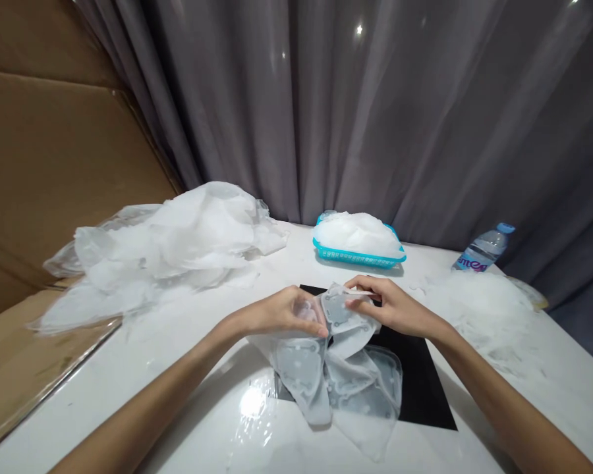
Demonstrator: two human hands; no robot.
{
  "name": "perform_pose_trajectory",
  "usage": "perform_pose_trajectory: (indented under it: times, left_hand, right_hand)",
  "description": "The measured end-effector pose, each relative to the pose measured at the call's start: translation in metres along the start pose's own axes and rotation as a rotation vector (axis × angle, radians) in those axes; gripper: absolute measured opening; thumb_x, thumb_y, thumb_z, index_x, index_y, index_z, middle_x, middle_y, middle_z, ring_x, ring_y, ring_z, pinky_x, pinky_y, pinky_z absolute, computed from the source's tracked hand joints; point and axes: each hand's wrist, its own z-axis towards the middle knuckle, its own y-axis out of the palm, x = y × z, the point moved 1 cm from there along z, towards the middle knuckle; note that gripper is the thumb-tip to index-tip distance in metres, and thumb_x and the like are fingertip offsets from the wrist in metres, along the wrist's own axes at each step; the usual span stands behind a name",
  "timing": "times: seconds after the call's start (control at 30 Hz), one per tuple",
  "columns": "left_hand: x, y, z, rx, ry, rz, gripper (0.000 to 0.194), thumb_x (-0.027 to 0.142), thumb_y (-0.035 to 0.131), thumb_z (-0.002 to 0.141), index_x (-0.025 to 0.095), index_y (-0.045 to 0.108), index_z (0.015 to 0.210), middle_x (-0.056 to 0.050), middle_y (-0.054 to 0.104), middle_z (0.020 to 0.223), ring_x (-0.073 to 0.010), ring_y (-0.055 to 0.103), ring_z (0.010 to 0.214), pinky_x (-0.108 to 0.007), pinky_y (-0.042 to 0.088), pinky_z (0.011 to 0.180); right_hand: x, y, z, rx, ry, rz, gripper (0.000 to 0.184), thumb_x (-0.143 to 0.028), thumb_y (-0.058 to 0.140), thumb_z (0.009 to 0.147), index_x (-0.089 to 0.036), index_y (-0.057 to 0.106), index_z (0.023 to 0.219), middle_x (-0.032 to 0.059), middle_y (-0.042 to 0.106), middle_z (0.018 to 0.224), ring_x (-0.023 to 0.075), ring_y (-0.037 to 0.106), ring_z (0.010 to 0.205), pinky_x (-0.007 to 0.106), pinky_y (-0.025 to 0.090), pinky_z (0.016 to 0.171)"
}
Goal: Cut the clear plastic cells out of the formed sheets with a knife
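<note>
Both of my hands are raised over a black mat (425,388), holding a limp, translucent white sheet (296,365) with greyish clear patches outlined in it. My left hand (286,313) is closed on its upper left part, thumb across the front. The fingers of my right hand (393,306) pinch the upper right edge. The sheet hangs in folds between them, and its lower part reaches down past the mat's near edge. What exactly this sheet is, I cannot tell.
A heap of thin white sheets (178,237) lies at the back left, beside cardboard (54,171). A turquoise basket (360,258) filled with white material stands at the back. To the right are a water bottle (484,250) and a pile of translucent pieces (489,309). Grey curtains (346,112) hang behind.
</note>
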Motion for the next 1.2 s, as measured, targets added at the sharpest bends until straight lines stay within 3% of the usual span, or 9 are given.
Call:
perform_pose_trajectory:
  times: [0.1,0.2,0.3,0.4,0.47,0.6,0.73,0.93,1.2]
  left_hand:
    - [0.006,0.007,0.001,0.016,0.052,-0.022,0.028,0.047,0.083,0.084,0.020,0.081,0.090,-0.004,0.078,0.100,-0.0262,0.070,0.099,-0.032,0.050,0.090]
    - [0.010,0.010,-0.001,0.004,0.043,-0.053,0.028,0.047,0.079,0.088,0.021,0.078,0.099,-0.002,0.075,0.101,-0.0245,0.067,0.098,-0.031,0.049,0.087]
    - [0.013,0.009,-0.004,0.015,-0.008,-0.034,0.033,0.047,0.076,0.090,0.022,0.075,0.111,-0.001,0.073,0.098,-0.0219,0.065,0.087,-0.029,0.047,0.075]
    - [0.013,0.010,-0.005,0.088,-0.002,-0.003,0.030,0.047,0.075,0.091,0.020,0.072,0.105,-0.001,0.072,0.093,-0.0190,0.061,0.080,-0.027,0.045,0.069]
    - [0.011,0.012,-0.004,0.149,0.013,-0.009,0.029,0.046,0.073,0.093,0.019,0.069,0.102,0.000,0.070,0.090,-0.0177,0.060,0.077,-0.026,0.043,0.067]
    - [0.007,0.013,-0.002,0.164,-0.002,-0.066,0.029,0.045,0.070,0.095,0.018,0.066,0.105,-0.001,0.071,0.090,-0.0186,0.065,0.079,-0.027,0.046,0.071]
    - [0.003,0.008,-0.001,0.053,-0.079,-0.064,0.040,0.053,0.078,0.088,0.016,0.070,0.100,-0.003,0.072,0.090,-0.0181,0.063,0.077,-0.026,0.043,0.065]
    - [-0.005,0.004,0.001,0.085,-0.092,-0.073,0.043,0.051,0.086,0.079,0.014,0.073,0.097,-0.003,0.071,0.089,-0.0179,0.062,0.079,-0.025,0.042,0.065]
    - [-0.012,0.016,0.005,0.086,-0.174,-0.126,0.043,0.053,0.084,0.081,0.013,0.079,0.097,-0.002,0.071,0.083,-0.0149,0.058,0.070,-0.024,0.039,0.061]
  right_hand:
    - [-0.004,0.003,0.000,0.003,-0.031,-0.082,0.029,-0.045,0.052,0.106,-0.021,0.064,0.095,0.0016,0.064,0.094,0.0187,0.057,0.086,0.030,0.045,0.077]
    - [0.001,0.009,0.002,0.035,-0.081,-0.057,0.032,-0.047,0.046,0.108,-0.022,0.057,0.092,0.0016,0.059,0.095,0.0199,0.054,0.094,0.032,0.044,0.086]
    - [0.007,0.019,0.004,-0.001,-0.067,0.130,0.033,-0.053,0.065,0.098,-0.022,0.053,0.093,-0.0014,0.053,0.091,0.0171,0.051,0.086,0.028,0.043,0.077]
    - [0.009,0.029,0.005,-0.013,0.008,0.280,0.051,-0.047,0.090,0.076,-0.023,0.047,0.090,-0.0057,0.046,0.085,0.0129,0.045,0.076,0.023,0.037,0.065]
    - [0.008,0.036,0.005,-0.009,0.040,0.326,0.054,-0.041,0.093,0.072,-0.023,0.046,0.091,-0.0064,0.047,0.086,0.0124,0.045,0.077,0.022,0.036,0.065]
    - [0.009,0.043,0.005,-0.006,0.028,0.298,0.029,-0.027,0.076,0.086,-0.022,0.054,0.104,-0.0044,0.056,0.090,0.0136,0.051,0.079,0.023,0.038,0.068]
    - [0.011,0.040,0.008,-0.010,-0.047,0.245,0.002,-0.018,0.064,0.088,-0.018,0.062,0.089,-0.0023,0.060,0.086,0.0148,0.055,0.081,0.024,0.041,0.073]
    - [0.016,0.033,0.008,-0.135,-0.005,0.194,0.017,-0.033,0.068,0.093,-0.016,0.070,0.093,-0.0009,0.063,0.086,0.0162,0.057,0.079,0.025,0.042,0.070]
    - [0.016,0.030,0.005,-0.099,-0.092,-0.196,0.013,-0.028,0.067,0.096,-0.020,0.068,0.086,-0.0003,0.066,0.083,0.0182,0.058,0.083,0.026,0.039,0.073]
